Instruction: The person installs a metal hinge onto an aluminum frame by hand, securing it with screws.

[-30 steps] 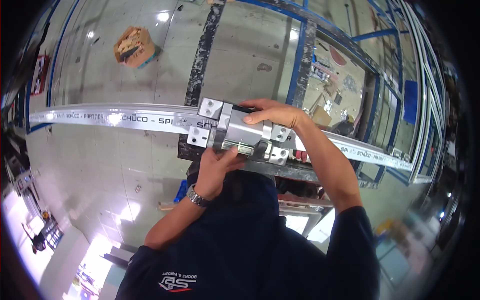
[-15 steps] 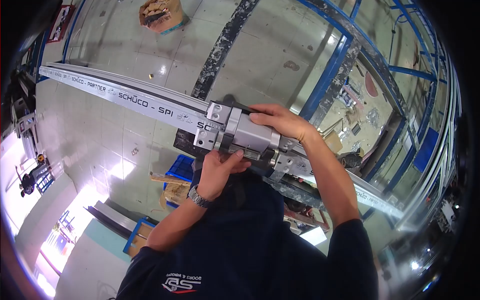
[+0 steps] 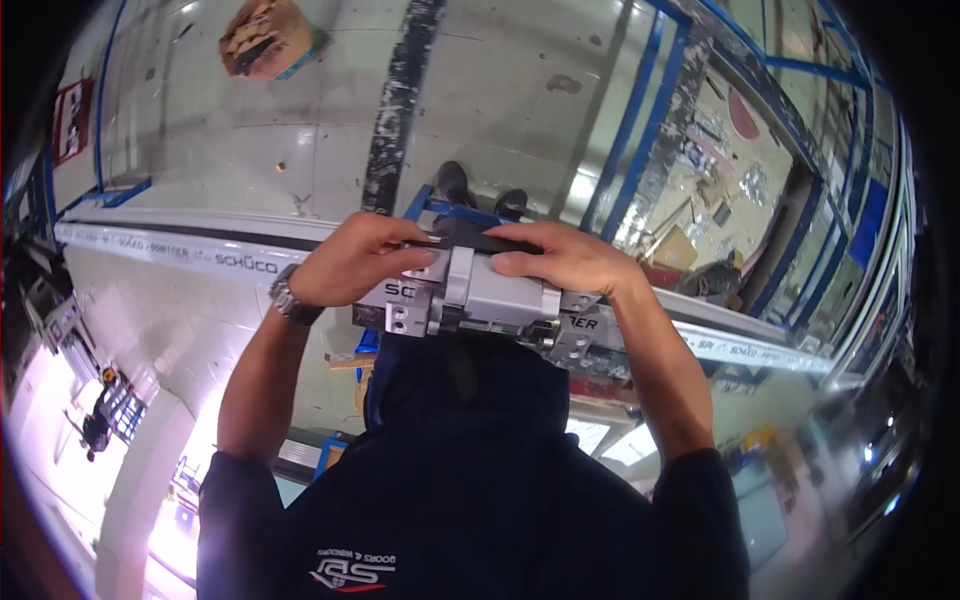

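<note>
A long aluminium profile (image 3: 190, 250) with printed protective film runs across the view in front of my body. A grey metal jig-like block (image 3: 505, 298) with drilled end plates sits around its middle. My left hand (image 3: 365, 258), with a watch on the wrist, grips the block's left end, thumb on the near side and fingers over the far edge. My right hand (image 3: 570, 262) holds the right part of the block, thumb on its grey body. The fingertips of both hands are partly hidden behind the block.
Black-and-blue support beams (image 3: 398, 110) stand under and beyond the profile. A paper sack (image 3: 265, 40) of scraps sits on the tiled floor. At right a bin (image 3: 720, 150) holds offcuts, beside blue racks of profiles. My shoes (image 3: 455, 182) show beyond the block.
My left hand has moved from the near side of the block up to its left end. My right hand keeps its hold. The profile appears more level in view.
</note>
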Available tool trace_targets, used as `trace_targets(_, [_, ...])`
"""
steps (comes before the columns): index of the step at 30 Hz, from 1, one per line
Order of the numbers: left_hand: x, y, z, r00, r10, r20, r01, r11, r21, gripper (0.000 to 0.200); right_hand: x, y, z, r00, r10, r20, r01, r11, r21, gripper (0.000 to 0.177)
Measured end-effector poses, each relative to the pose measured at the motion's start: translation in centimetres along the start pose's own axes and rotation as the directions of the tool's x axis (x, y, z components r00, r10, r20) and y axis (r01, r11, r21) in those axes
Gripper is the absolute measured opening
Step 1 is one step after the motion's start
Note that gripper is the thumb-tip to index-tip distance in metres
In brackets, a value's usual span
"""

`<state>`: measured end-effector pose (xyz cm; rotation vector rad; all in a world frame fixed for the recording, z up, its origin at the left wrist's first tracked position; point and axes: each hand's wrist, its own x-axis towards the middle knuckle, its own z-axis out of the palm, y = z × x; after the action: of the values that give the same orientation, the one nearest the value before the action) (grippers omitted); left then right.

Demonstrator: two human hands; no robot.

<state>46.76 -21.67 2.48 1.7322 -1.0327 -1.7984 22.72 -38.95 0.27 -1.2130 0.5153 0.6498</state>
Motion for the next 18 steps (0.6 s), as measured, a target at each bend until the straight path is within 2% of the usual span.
trace_targets(1, [0.2, -0.7, 0.0, 0.999, 0.024, 0.028, -0.022, 0.998, -0.067, 0.023, -0.4, 0.1, 0.1, 1.000, -0.001, 0.009, 0.001, 1.000, 0.006, 0.074])
trace_targets(2, [0.3, -1.3, 0.1, 0.998, 0.049, 0.050, -0.042, 0.990, -0.137, 0.022, -0.8, 1.0, 0.3, 0.998, -0.019, -0.058, 0.021, 0.999, 0.025, 0.070])
trace_targets(4, [0.3, -1.5, -0.3, 0.996, 0.026, 0.085, -0.016, 0.993, -0.116, 0.024, -1.3, 3.0, 0.5, 0.980, -0.059, -0.191, 0.068, 0.997, 0.038, 0.063])
trace_targets(5, [0.2, -1.6, -0.3, 0.996, 0.006, 0.094, 0.004, 0.993, -0.115, 0.023, -2.4, 3.7, 1.1, 0.954, -0.031, -0.298, 0.081, 0.984, 0.158, 0.054])
trace_targets(8, [0.1, -1.5, -0.4, 0.994, -0.007, 0.112, 0.022, 0.990, -0.136, 0.022, -6.0, 5.0, 1.1, 0.928, 0.099, -0.359, -0.001, 0.965, 0.264, 0.046])
trace_targets(12, [0.3, -1.7, -0.4, 0.994, -0.011, 0.108, 0.027, 0.988, -0.153, 0.021, -8.3, 6.2, 2.8, 0.885, 0.062, -0.461, 0.105, 0.938, 0.329, 0.033])
trace_targets(13, [0.2, -1.8, -0.2, 0.996, -0.004, 0.089, 0.017, 0.988, -0.152, 0.021, -8.4, 5.9, 3.2, 0.872, 0.094, -0.480, 0.139, 0.894, 0.426, 0.029])
trace_targets(18, [-0.2, -1.8, 0.7, 0.999, -0.035, 0.007, 0.035, 0.961, -0.274, 0.019, -8.9, 6.0, 4.4, 0.807, 0.083, -0.585, 0.163, 0.921, 0.355, 0.028])
